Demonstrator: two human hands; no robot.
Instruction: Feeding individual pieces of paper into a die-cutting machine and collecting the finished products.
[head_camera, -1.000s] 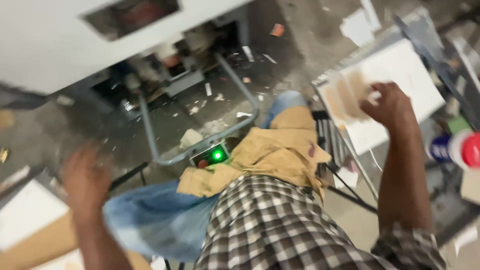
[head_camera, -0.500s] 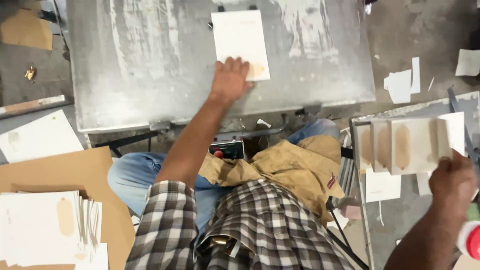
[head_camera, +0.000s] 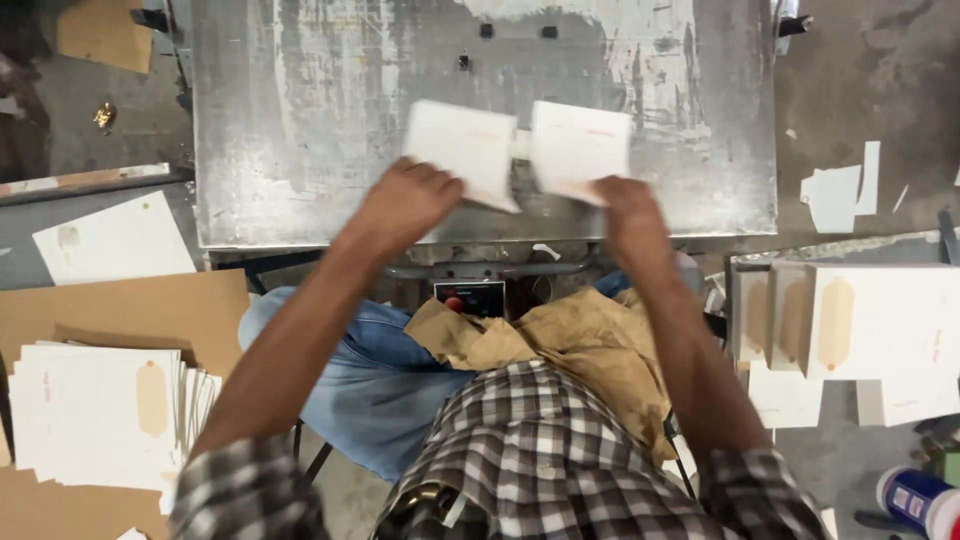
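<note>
Left hand (head_camera: 405, 200) clamped on the lower edge of a white card sheet (head_camera: 462, 150), fingers curled over it. Right hand (head_camera: 628, 212) gripping a second white card sheet (head_camera: 580, 150) the same way. Both sheets are blurred, held just above the near half of the scratched metal desk (head_camera: 300, 120), side by side, inner edges almost meeting; can't tell if they touch each other or the desk surface.

On the person's left: a fanned stack of white cards (head_camera: 100, 425) with a tan oval patch, lying on brown cardboard (head_camera: 120, 310). One loose white sheet (head_camera: 115, 240) further up, on the grey floor.

On the right: a row of white cards with tan ovals (head_camera: 850, 320), overlapped on a metal rack (head_camera: 880, 250). Paper scraps (head_camera: 840, 195) on the floor beyond. A blue and white bottle (head_camera: 915, 498) with a red end at the bottom right corner, contents not visible.

Tan cloth (head_camera: 560, 345) over the lap, small control box with red button (head_camera: 470, 298) under the desk edge.
</note>
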